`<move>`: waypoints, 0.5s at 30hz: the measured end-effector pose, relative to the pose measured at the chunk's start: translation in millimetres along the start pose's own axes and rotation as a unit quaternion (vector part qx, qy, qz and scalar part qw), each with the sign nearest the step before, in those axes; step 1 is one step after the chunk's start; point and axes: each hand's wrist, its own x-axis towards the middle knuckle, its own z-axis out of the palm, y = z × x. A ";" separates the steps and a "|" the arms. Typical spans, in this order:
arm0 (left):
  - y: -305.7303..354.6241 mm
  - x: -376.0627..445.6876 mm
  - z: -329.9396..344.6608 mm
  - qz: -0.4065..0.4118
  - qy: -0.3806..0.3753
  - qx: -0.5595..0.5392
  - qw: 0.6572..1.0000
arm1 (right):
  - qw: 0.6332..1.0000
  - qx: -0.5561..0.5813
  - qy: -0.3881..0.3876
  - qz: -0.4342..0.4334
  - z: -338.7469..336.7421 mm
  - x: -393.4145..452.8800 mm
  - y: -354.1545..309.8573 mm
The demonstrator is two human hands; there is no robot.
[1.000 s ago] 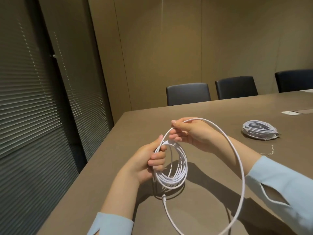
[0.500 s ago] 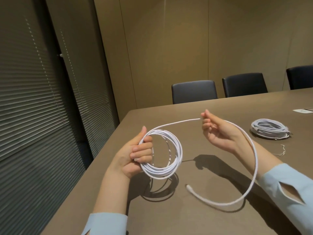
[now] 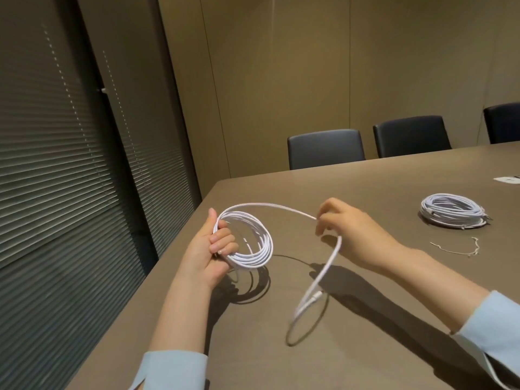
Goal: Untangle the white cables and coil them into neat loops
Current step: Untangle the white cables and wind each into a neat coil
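The white coil (image 3: 247, 240) was held upright above the table (image 3: 394, 192), near its left edge, so new turns could be laid on without dragging. Your left hand (image 3: 209, 246) was closed round its near side, fingers through the centre, pinning the turns together. Your right hand (image 3: 346, 230) pinched the free tail (image 3: 323, 280) with fingertips, keeping it taut; its plug end hung loose. A finished coil (image 3: 453, 213) lay well apart, beside a thin tie (image 3: 455, 249).
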 end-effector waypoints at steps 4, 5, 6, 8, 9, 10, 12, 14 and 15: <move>-3.1 -1.6 3.3 0.008 0.001 0.020 1.000 | 0.984 -0.106 -0.114 -0.090 -9.9 6.7 -37.0; -3.6 -1.2 3.4 0.006 -0.003 0.024 1.000 | 0.981 -0.107 -0.130 -0.098 -13.9 7.9 -43.4; -3.4 -0.9 3.4 0.004 -0.007 0.029 1.000 | 0.979 -0.097 -0.142 -0.105 -18.0 9.2 -48.9; -4.3 -0.1 2.7 0.001 -0.015 0.046 0.999 | 0.977 -0.047 -0.174 -0.110 -26.5 10.5 -57.7; -5.0 0.1 1.9 -0.001 -0.021 0.057 0.998 | 0.975 -0.006 -0.197 -0.103 -30.5 11.3 -62.0; -6.2 -0.2 1.7 -0.005 -0.029 0.072 0.997 | 0.971 0.047 -0.219 -0.086 -33.8 11.9 -65.3; -10.4 -1.1 3.6 -0.020 -0.044 0.107 0.993 | 0.959 0.164 -0.227 -0.041 -38.5 14.2 -67.9; -14.2 -0.7 8.7 -0.042 -0.065 0.130 0.988 | 0.940 0.282 -0.194 0.013 -40.3 16.8 -65.5; -16.1 -0.1 12.0 -0.058 -0.079 0.131 0.986 | 0.923 0.342 -0.173 0.045 -40.2 17.9 -63.0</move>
